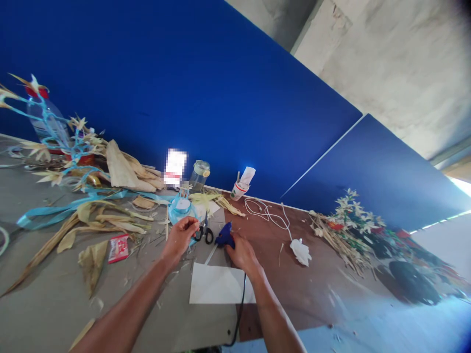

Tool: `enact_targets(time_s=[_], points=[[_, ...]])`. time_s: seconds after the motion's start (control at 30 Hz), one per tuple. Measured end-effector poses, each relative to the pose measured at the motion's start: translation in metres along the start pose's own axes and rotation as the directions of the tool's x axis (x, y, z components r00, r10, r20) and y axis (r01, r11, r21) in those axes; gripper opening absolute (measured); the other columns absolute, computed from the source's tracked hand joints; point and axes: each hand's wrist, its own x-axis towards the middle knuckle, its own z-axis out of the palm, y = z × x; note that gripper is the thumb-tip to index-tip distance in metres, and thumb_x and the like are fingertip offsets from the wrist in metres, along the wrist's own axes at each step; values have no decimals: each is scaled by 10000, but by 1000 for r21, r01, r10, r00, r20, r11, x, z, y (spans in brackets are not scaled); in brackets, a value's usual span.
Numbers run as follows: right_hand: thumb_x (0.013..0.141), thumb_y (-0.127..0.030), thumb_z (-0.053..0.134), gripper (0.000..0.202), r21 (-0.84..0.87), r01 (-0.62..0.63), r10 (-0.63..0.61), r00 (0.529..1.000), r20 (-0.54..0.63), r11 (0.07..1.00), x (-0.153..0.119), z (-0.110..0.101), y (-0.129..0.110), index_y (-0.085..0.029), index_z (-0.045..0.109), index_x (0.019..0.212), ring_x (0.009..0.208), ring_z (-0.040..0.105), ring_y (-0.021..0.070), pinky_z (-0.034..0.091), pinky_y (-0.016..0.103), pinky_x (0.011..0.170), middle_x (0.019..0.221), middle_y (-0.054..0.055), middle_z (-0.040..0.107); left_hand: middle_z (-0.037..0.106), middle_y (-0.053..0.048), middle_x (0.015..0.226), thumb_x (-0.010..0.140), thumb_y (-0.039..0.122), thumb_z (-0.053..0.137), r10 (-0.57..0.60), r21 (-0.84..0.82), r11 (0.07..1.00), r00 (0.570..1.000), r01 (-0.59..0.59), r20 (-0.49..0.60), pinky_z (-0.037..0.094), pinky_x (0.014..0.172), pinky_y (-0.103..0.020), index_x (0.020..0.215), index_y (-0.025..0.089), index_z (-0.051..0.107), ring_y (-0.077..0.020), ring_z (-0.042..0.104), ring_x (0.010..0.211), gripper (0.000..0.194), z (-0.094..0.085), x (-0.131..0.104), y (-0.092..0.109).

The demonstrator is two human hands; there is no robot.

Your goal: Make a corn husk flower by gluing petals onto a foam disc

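My right hand [241, 251] is closed round a blue glue gun [225, 235] low over the table. A pale glue stick [211, 255] sticks out toward me from its back, and a black cord [241, 306] runs down past my wrist. My left hand [181, 236] has thumb and fingertips pinched together; whatever is between them is too small to make out. Just right of it lie scissors with black handles [208, 236]. Beyond its fingers stands a roll of light blue ribbon [180, 206]. A white sheet [217, 284] lies below both hands.
Dried husks [121, 220], a red packet [118, 248] and blue-stemmed husk flowers [75, 147] spread over the left side. Behind stand a clear jar [199, 174] and a paper cup [240, 189]. A white cable [270, 215] and artificial flowers [351, 211] lie right. A blue panel [221, 98] backs the table.
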Motion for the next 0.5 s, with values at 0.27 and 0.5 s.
enact_targets(time_s=[0.27, 0.5], points=[[703, -447, 592, 395, 951, -2, -17, 1000, 7, 309, -7, -16, -4, -162, 604, 976, 489, 414, 95, 340, 254, 502, 702, 14, 569, 515, 36, 574, 612, 340, 655, -35, -21, 999, 999, 35, -12, 337, 516, -228, 680, 160, 589, -90, 428, 515, 204, 1, -4, 5], [629, -314, 720, 316, 973, -91, -60, 993, 106, 213, -8, -3, -44, -186, 605, 893, 469, 389, 77, 307, 227, 481, 582, -46, 512, 510, 34, 537, 585, 367, 671, -32, -6, 999, 999, 32, -35, 330, 501, -234, 645, 161, 583, -93, 423, 492, 232, -2, 1, 2]])
